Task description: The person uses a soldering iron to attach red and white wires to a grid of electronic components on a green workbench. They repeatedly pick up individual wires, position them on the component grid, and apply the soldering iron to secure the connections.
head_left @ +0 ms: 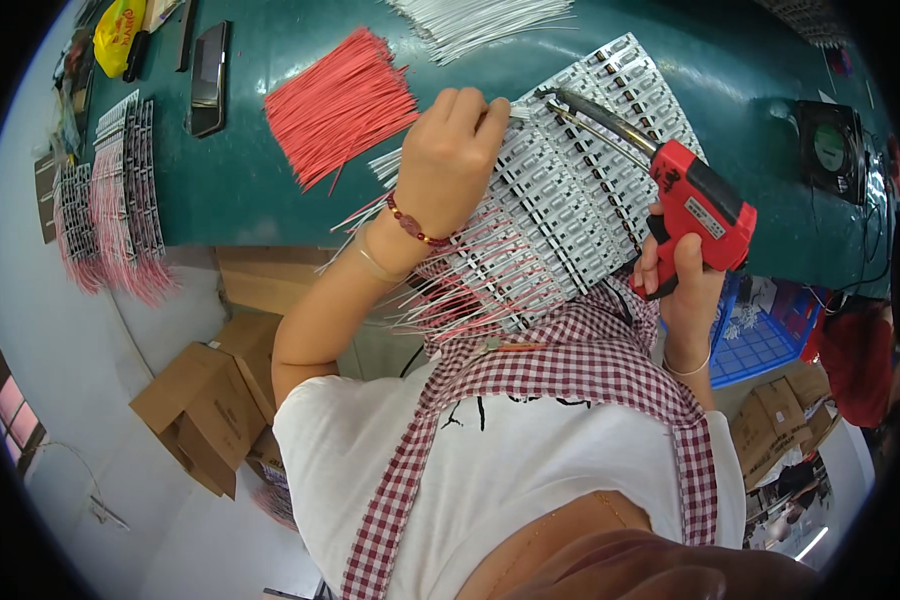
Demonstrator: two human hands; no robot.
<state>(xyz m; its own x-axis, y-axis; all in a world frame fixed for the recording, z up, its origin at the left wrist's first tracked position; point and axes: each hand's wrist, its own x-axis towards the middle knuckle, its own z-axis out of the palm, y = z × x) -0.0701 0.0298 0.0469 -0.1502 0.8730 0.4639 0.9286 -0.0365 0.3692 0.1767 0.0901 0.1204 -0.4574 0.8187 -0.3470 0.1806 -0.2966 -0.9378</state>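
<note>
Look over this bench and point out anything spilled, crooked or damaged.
I see nothing plainly spilled or damaged. Slightly untidy: the circuit-board panel lies slanted, reaching past the front edge of the table, and a stray strand pokes from the red wire pile, breaking its neat outline.

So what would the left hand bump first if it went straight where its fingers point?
Probably the circuit-board panel, right by the left hand; the tip of the red soldering gun looks just beyond. Depth is hard to tell.
</note>
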